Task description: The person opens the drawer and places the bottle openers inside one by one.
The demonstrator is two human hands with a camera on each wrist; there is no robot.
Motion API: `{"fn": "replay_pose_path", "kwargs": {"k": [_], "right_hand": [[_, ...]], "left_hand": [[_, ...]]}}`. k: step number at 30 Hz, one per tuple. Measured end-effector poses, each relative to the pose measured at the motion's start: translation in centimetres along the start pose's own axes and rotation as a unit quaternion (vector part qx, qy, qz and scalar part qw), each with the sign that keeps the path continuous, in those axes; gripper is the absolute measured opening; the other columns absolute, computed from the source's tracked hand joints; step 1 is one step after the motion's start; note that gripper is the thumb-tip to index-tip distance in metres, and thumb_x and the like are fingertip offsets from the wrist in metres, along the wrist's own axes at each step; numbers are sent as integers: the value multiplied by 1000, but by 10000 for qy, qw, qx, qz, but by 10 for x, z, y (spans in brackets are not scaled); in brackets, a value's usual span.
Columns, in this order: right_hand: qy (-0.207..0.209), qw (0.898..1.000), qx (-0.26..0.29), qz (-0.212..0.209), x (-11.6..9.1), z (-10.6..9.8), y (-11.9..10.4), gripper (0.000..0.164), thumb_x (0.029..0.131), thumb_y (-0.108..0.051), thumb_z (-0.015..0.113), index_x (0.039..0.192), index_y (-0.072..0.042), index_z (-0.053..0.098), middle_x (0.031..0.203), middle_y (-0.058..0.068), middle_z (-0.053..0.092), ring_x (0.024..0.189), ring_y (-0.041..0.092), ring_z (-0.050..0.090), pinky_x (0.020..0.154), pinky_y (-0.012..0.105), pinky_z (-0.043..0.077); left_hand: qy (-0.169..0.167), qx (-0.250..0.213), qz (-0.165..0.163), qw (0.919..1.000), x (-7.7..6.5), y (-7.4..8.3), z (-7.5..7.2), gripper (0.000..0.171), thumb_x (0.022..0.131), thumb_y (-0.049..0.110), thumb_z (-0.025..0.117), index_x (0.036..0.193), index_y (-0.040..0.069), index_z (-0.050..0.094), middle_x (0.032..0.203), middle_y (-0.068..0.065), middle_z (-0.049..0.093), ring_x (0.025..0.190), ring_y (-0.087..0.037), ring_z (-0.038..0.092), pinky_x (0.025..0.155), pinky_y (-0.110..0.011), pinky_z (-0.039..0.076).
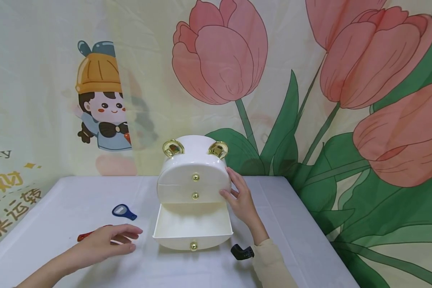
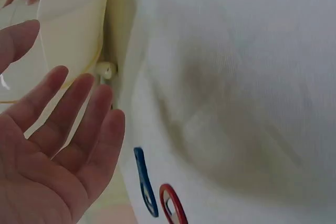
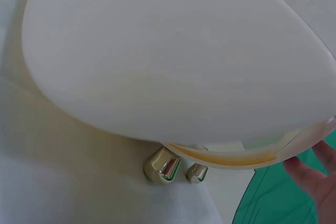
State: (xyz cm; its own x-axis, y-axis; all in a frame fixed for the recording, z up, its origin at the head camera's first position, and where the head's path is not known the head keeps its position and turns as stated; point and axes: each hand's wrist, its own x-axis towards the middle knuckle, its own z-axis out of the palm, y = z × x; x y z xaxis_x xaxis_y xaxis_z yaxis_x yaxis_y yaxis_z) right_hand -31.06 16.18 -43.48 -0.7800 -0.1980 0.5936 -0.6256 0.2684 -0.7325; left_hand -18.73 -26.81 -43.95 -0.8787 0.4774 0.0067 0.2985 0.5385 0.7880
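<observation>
A white drawer box (image 1: 193, 188) with gold ear-like knobs on top stands upright on the table. Its lowest drawer (image 1: 192, 220) is pulled out, and no contents show in it. On the box's right side rests my right hand (image 1: 242, 196), thumb at the front edge and fingers along the side; the right wrist view shows fingertips touching the rim. To the left of the drawer, apart from it, my left hand (image 1: 106, 244) hovers palm inward with loosely extended fingers, holding nothing. Behind it lies a red-rimmed item (image 2: 173, 203), partly hidden in the head view.
A small blue magnifying glass (image 1: 124, 212) lies on the white tablecloth (image 1: 93, 192) left of the box. Close to my right sleeve is a small black object (image 1: 242, 252). A tulip-printed cloth (image 1: 219, 60) hangs behind the table.
</observation>
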Motion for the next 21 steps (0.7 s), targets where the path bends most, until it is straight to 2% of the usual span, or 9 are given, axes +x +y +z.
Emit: {"fn": "replay_pose_path", "kwargs": {"k": [2, 5, 9, 12, 15, 21], "right_hand": [[-7, 10000, -12, 31, 0, 1, 0, 76, 97, 2, 74, 164, -12, 41, 166, 15, 37, 153, 40, 39, 104, 61, 52], [-31, 10000, -28, 73, 1, 0, -2, 76, 97, 4, 73, 164, -7, 40, 166, 19, 36, 153, 43, 38, 104, 63, 51], [-34, 10000, -11, 58, 0, -1, -16, 74, 97, 6, 72, 163, -5, 41, 165, 21, 38, 152, 43, 39, 104, 62, 51], [-28, 10000, 49, -24, -1, -3, -31, 72, 97, 6, 72, 161, -3, 42, 164, 22, 38, 151, 44, 40, 104, 62, 51], [-34, 9999, 105, -66, -2, -3, -36, 71, 97, 6, 72, 161, -3, 42, 164, 22, 38, 151, 44, 39, 104, 62, 51], [24, 10000, 56, 23, 0, 1, -12, 74, 96, 8, 72, 162, -5, 42, 165, 21, 37, 152, 43, 38, 105, 62, 50]], "left_hand": [[346, 753, 391, 9958, 1, -3, -7, 45, 97, 30, 80, 136, 12, 68, 126, -6, 74, 104, -1, 69, 83, -27, 59], [848, 1654, 639, 9805, 3, -10, -19, 50, 91, 34, 86, 135, 18, 70, 122, -3, 75, 100, -1, 66, 81, -31, 61], [1304, 2572, 603, 9556, 2, -20, -36, 58, 82, 38, 93, 134, 26, 71, 123, 4, 74, 101, -7, 66, 82, -34, 60], [1357, 2934, 477, 9451, -1, -30, -48, 64, 78, 39, 95, 137, 30, 70, 127, 5, 72, 106, -19, 69, 82, -37, 60], [1287, 3074, 365, 9421, -4, -41, -57, 67, 78, 39, 96, 138, 34, 68, 129, 4, 71, 108, -26, 70, 82, -39, 60], [1114, 3093, 269, 9440, -6, -57, -66, 68, 76, 42, 96, 136, 31, 69, 128, 4, 70, 109, -28, 70, 85, -40, 60]]}}
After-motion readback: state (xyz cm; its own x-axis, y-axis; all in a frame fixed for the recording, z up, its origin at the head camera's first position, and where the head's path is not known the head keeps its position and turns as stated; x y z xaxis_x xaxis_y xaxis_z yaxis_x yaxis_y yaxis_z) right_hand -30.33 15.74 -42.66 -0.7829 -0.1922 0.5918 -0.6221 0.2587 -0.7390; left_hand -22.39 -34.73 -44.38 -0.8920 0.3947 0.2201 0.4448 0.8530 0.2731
